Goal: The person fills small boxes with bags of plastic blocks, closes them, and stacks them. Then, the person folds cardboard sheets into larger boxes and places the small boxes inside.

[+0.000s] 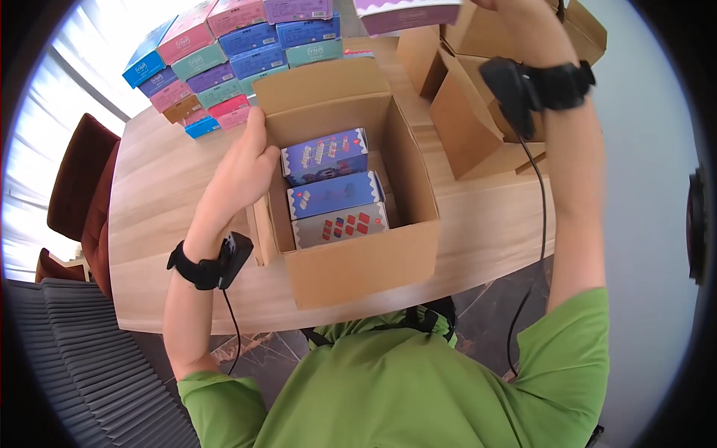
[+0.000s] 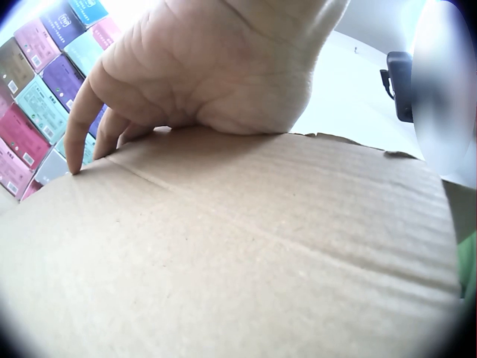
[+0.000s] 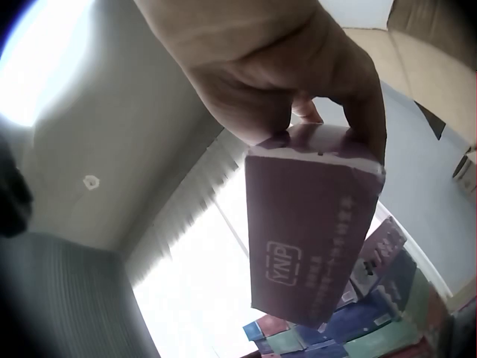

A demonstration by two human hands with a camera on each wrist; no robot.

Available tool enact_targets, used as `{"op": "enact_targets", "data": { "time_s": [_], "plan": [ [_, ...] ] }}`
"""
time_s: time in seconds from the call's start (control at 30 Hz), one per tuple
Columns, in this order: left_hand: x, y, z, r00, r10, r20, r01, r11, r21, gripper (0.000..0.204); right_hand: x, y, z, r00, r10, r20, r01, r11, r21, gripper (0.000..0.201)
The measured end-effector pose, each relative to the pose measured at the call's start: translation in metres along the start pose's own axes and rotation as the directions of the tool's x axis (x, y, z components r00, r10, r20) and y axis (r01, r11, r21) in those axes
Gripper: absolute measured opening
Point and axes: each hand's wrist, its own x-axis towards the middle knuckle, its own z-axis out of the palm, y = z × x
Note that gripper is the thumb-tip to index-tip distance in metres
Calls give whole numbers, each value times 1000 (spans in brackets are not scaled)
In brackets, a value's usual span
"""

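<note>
My left hand [image 1: 240, 168] grips the left edge of an open cardboard box [image 1: 362, 265]. In the left wrist view, its fingers [image 2: 86, 127] bend over the edge of the cardboard flap [image 2: 186, 246]; the thumb is hidden there. Inside the box, small printed cartons stand in a row: a purple-blue carton [image 1: 325, 155], a blue carton [image 1: 334, 194] and a grey carton [image 1: 340, 226] with red pictures. My right hand [image 3: 298, 74] holds a purple carton [image 3: 305, 231] marked YNP by one end, raised at the top of the head view.
Colourful cartons [image 1: 246, 56] are stacked at the back left of the wooden table [image 1: 164, 246]. Another open cardboard box [image 1: 470, 112] stands at the back right, under my right forearm. A brown chair [image 1: 86, 179] is beyond the table's left edge.
</note>
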Motion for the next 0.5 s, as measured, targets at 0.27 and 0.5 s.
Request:
{"op": "enact_targets", "data": {
  "time_s": [0.27, 0.5],
  "plan": [
    [5, -16, 4, 995, 95, -16, -96, 994, -48, 40, -71, -13, 48, 845, 169, 508, -310, 927, 209, 32],
    [-3, -5, 3, 966, 146, -214, -27, 879, 476, 26, -66, -7, 62, 888, -6, 460, 83, 985, -148, 30]
  ]
}}
